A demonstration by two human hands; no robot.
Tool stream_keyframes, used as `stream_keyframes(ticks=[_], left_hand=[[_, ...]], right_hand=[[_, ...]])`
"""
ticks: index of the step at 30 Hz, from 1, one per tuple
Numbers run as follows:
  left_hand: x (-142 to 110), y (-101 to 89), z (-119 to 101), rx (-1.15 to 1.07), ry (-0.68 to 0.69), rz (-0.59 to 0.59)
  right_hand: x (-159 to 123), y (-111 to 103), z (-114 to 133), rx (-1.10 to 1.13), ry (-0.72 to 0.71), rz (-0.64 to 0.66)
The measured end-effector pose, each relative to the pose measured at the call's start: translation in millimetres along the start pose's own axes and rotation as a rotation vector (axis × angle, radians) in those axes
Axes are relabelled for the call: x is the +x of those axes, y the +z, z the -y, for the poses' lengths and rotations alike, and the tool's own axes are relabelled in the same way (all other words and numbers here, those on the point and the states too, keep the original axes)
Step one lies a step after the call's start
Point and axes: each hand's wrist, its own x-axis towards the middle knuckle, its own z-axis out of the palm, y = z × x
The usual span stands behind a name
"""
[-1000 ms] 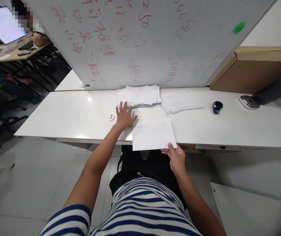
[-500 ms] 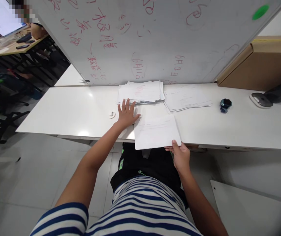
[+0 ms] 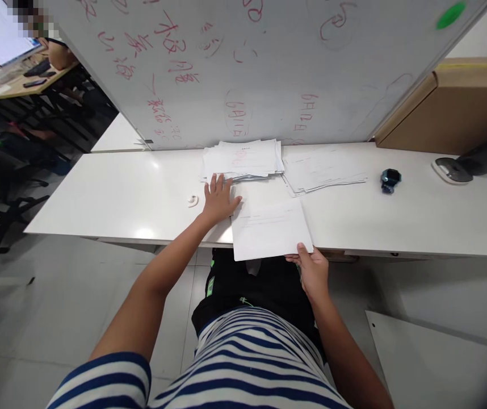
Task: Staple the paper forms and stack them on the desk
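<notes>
My right hand grips the lower right corner of a white sheet of paper, thumb on top and fingers beneath. That sheet reaches past the front edge of the white table and bears a few faint lines of print. With fingers spread, my left hand rests flat on the table by the sheet's left edge, thumb at its upper left. Just beyond my left fingertips lies an uneven stack of papers with red marks on the top page. A thinner, fanned pile of papers lies right of it.
A small white curved object lies left of my left hand. Farther right are a dark watch and a grey-and-white device. Behind stand a whiteboard with red writing and a cardboard box. Another person sits at a desk, far left.
The camera view has shifted slightly. Both hands keep nearly the same places, the left spread on the table and the right on the sheet's corner.
</notes>
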Motion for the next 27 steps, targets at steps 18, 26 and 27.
stream_keyframes(ticks=[18,26,27], left_hand=[[-4,-1.2,12,-0.247,-0.015,-0.143],[-3,-4.7,15,-0.332,-0.037,-0.157],[-3,-4.9,16,-0.347,-0.030,-0.160]], right_hand=[[-7,-1,6,-0.008,-0.074,-0.056],[-10,-14,43,0.049,-0.169,-0.148],[-13,-14,50,0.081,-0.183,-0.143]])
